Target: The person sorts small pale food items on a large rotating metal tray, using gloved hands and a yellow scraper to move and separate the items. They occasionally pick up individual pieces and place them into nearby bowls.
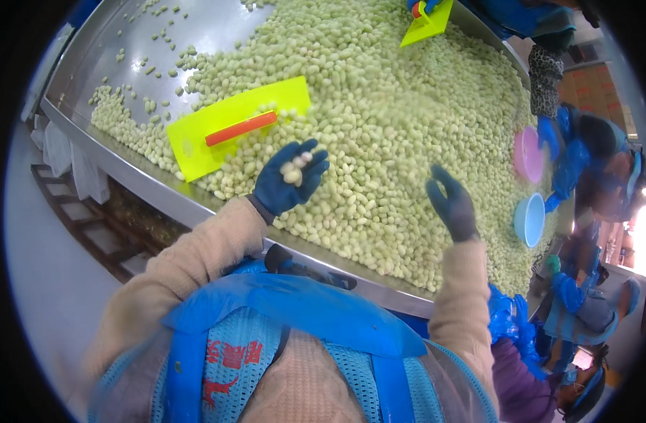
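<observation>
A heap of small pale-green oval pieces, perhaps beans or fruit, covers much of a metal-rimmed work table. My left hand, in a dark blue glove, is palm up over the near part of the heap. Several whitish pieces rest in its cupped palm. My right hand, gloved alike, hovers over the heap further right, thumb and fingers apart, with nothing visible in it. Just beyond my left hand, a yellow-green plastic plastering float with an orange handle lies on the pieces.
The raised metal rim runs between my body and the heap. Another person's gloved hand holds a second yellow-green float at the far side. Pink and light-blue bowls stand at the right, near co-workers in blue sleeves.
</observation>
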{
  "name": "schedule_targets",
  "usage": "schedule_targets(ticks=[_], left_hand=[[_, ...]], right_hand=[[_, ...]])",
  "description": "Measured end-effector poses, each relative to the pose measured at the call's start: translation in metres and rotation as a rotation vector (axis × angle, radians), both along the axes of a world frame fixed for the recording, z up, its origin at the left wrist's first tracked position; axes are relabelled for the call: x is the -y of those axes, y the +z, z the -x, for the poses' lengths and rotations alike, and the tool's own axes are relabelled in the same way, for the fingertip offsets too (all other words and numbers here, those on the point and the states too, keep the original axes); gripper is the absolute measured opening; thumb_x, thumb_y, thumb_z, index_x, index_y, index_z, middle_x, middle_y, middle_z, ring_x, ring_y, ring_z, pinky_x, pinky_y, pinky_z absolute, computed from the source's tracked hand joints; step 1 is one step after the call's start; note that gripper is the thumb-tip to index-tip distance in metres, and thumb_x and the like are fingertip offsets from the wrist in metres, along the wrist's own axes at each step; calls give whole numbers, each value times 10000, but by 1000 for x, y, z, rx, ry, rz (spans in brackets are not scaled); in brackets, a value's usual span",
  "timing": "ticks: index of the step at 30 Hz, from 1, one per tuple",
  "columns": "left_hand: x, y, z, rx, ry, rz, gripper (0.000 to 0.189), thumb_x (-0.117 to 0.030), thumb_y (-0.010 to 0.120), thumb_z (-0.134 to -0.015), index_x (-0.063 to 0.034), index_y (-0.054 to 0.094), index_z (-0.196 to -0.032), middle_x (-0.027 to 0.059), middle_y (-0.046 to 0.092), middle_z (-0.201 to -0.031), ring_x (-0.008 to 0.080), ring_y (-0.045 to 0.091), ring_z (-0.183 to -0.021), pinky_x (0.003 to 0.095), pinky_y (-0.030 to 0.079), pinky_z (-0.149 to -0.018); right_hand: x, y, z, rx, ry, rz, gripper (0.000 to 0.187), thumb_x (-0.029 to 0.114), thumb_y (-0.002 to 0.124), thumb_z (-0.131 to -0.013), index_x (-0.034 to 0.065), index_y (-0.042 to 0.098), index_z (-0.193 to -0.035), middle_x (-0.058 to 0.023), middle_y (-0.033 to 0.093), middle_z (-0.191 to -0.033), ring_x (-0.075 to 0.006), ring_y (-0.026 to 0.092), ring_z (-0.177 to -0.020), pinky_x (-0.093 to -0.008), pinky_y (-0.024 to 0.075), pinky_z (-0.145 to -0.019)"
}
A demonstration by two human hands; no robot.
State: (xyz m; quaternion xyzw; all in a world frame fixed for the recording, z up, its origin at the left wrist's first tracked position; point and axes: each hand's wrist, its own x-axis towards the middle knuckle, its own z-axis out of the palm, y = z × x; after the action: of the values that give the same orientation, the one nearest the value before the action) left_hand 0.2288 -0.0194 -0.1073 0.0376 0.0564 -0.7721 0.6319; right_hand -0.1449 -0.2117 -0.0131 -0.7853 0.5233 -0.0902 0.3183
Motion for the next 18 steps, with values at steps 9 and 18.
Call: schedule_targets(ticks=[9, 18], left_hand=[[2, 20, 6, 205, 13, -282, 453, -354, 577, -1085, -207, 575, -1513, 35, 653, -1450, 234, 623, -1325, 393, 558, -985], [4, 14, 9, 184, 27, -326, 459, -327, 567, -1093, -183, 553, -1529, 54, 623, -1492, 248, 575, -1389, 389, 545, -1016]], right_hand=[[81, -87, -184, -752, 274, 463, 396, 347, 500, -1048, 222, 675, -1381, -91, 758, -1238, -289, 665, -1229, -461, 396, -1140], [35, -41, -140, 289, -108, -100, 352, 328, 718, -990, 90, 774, -1243, -87, 785, -1205, -201, 707, -1137, -350, 537, -1002]])
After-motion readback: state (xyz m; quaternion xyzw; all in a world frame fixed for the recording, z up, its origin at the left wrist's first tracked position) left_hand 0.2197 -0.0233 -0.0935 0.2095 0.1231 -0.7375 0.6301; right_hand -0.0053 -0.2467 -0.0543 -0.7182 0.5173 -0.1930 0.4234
